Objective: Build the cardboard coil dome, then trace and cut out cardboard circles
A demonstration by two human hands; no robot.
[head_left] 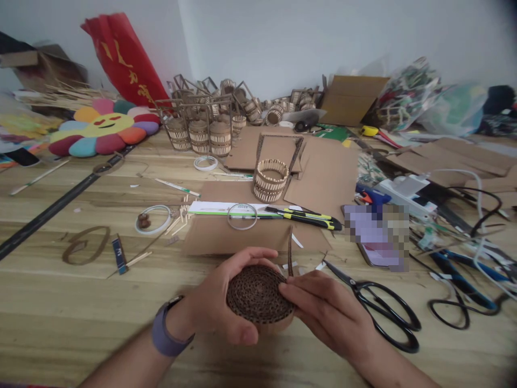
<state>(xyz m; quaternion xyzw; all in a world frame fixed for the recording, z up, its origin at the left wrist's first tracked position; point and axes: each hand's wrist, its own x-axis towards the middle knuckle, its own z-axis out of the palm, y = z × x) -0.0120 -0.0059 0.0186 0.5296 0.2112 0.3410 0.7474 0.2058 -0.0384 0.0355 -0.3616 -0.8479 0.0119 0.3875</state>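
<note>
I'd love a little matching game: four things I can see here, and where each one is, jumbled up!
1. Brown coil
2. Black scissors
3. Purple watch strap
4. Flower cushion

A. Left of the lidded baskets
B. Around the left wrist
C. In the left hand, touched by the right hand
D. On the table, beside the right hand

Pairs: 1-C, 2-D, 3-B, 4-A

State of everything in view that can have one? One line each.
Brown coil, wound, strip end standing up
Left grip, closed around coil's side
Right grip, pinching at coil's edge
Front basket, upright, handle raised
Scissors, lying flat, blades look closed
Watch, strapped on
Yellow-black cutter, blade position unclear
</note>
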